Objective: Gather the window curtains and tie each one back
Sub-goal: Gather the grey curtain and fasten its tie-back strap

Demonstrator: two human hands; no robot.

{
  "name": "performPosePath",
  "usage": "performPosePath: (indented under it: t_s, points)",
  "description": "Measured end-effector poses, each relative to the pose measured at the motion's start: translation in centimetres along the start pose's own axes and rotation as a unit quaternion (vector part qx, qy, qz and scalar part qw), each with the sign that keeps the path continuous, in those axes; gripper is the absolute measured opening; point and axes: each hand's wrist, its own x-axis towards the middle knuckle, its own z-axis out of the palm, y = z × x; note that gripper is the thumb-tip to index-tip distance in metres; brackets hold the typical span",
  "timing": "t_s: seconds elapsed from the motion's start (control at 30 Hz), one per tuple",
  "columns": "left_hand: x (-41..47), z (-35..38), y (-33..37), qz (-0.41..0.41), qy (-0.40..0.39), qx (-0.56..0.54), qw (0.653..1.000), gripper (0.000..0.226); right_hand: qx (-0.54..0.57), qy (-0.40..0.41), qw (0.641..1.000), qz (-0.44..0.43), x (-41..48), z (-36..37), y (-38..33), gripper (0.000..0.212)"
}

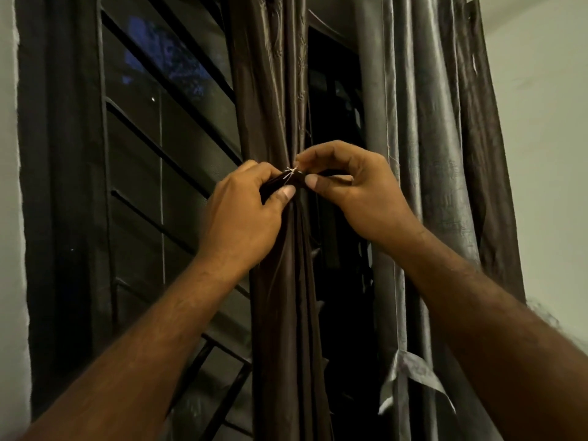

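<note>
My left hand [241, 214] and right hand [356, 192] meet at the gathered brown curtain [280, 297], each pinching an end of a dark tie strip [288, 181] with frayed pale threads. The bundle hangs before the louvred window [165, 160]. The grey curtain [423, 154] hangs to its right, a grey band [410, 370] knotted low on it.

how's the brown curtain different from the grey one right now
The brown curtain is dark and bunched into a narrow column; the grey curtain is paler, shinier and hangs in looser folds. Both hands, left hand and right hand, pinch a tie at the brown curtain's middle, while nobody touches the grey curtain, whose grey strip dangles lower down. Both hang at the same window.
</note>
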Motion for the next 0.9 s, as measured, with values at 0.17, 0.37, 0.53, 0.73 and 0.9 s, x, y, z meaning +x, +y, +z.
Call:
performPosePath:
  t_s: [0.17,0.37,0.53,0.73,0.9]
  points:
    - [-0.2,1.0,-0.2,-0.012,0.052,0.086,0.995,0.026,0.011,0.002,1.000,0.029,-0.9,-1.3,1.4,0.023]
    - [-1.9,3.6,2.8,0.070,0.217,0.174,0.958,0.040,0.017,0.016,0.997,0.074,-2.8,-4.0,5.0,0.022]
    - [-3.3,10.0,4.5,0.134,0.133,0.035,0.981,0.021,0.010,0.094,0.987,0.130,-5.5,-7.9,9.0,0.018]
    - [-2.6,19.1,3.9,0.054,0.036,-0.083,0.994,0.017,-0.054,0.220,0.956,0.188,-8.3,-13.3,15.0,0.018]
    - [-1.1,26.0,3.6,0.007,0.004,-0.130,0.991,0.029,-0.098,0.305,0.914,0.250,-9.1,-17.2,20.5,0.017]
